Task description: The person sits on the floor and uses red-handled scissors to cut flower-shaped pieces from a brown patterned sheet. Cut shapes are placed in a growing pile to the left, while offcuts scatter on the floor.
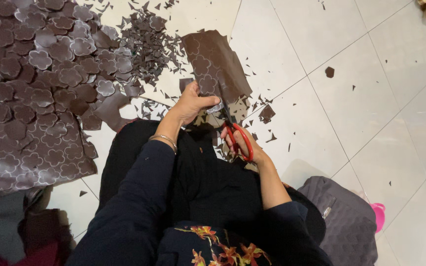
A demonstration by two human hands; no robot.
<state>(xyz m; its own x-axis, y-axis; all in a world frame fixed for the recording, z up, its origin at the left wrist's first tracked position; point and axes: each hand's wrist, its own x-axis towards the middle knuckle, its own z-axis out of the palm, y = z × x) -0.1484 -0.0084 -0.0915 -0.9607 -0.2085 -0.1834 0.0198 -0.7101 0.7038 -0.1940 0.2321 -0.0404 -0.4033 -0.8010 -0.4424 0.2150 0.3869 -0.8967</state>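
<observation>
Far left: a big brown cloth (25, 157) spread on the white tile floor (371, 98), printed all over with little flower shapes. On top of it and just past it, a heap of cut-out flowers (60, 59), lots and lots, already snipped free. Next to the heap, a scatter of tiny brown scraps (149, 44), the bits left over from cutting. Then the left hand (191, 103), closed tight on the bottom edge of a brown strip (215, 61) with more flowers drawn on it, held up just above the floor in front of the knees. Right beside it, the right hand (242, 145), fingers through the red scissors (237, 135) and wrapped shut on the handles, blades poking up at the strip. Further right, mostly bare tile with a few stray scraps, a grey quilted bag (346, 221) and something small and pink (378, 214). Many flowers done, it seems; several on the strip not yet cut, and plenty more on the big cloth.
</observation>
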